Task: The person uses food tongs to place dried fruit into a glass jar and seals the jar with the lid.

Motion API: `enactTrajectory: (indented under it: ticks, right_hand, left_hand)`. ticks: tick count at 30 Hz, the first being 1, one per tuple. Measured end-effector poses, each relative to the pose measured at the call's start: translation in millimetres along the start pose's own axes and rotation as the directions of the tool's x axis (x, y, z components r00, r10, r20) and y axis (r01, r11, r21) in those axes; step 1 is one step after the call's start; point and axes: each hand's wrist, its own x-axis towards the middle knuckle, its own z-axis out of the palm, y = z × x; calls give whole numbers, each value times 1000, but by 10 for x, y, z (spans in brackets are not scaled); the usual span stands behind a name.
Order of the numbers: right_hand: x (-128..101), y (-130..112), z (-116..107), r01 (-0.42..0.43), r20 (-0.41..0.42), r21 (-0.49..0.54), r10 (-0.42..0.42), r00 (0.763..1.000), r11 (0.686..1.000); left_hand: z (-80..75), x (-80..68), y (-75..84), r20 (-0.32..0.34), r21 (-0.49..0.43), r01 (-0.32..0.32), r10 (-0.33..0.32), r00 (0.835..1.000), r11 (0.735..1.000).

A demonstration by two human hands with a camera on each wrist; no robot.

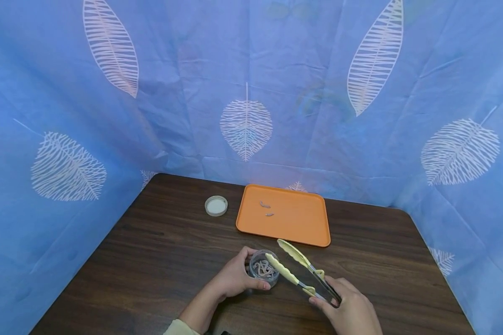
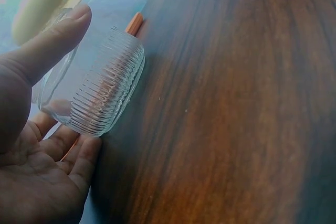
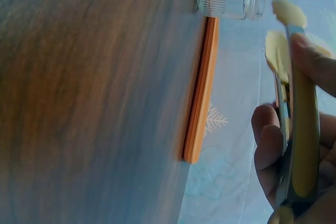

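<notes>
My left hand (image 1: 234,277) holds a small clear jar (image 1: 273,280), thumb on the near side and fingers round the far side. Ribbed walls show on the jar (image 2: 107,85) in the left wrist view. Inside lie several pale, pinkish-grey worm-like strips (image 1: 263,268). With my right hand (image 1: 352,307) I grip tongs (image 1: 282,269) with yellow tips and metal arms. Their tips are spread apart, with nothing between them; in the head view one overlaps the jar's right rim and the other lies beyond it to the right.
Behind the jar lies an orange tray (image 1: 295,221) bearing two small strips (image 1: 265,204) of the same look. A round lid (image 1: 216,205) with a white inside rests left of the tray. Blue leaf-patterned cloth (image 1: 293,135) hangs behind and beside the dark wooden table (image 1: 159,260).
</notes>
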Motion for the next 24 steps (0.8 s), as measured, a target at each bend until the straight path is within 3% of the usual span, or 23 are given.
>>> enactTrajectory:
  ticks: [11, 24]
  right_hand:
    - [60, 33, 5, -138, 99, 89, 129, 987, 987]
    - [132, 39, 48, -122, 86, 101, 113, 990, 987]
  left_hand:
    - [8, 9, -18, -2, -3, -3, 3, 1000, 1000]
    - [-1, -1, 17, 8, -10, 8, -8, 1000, 1000]
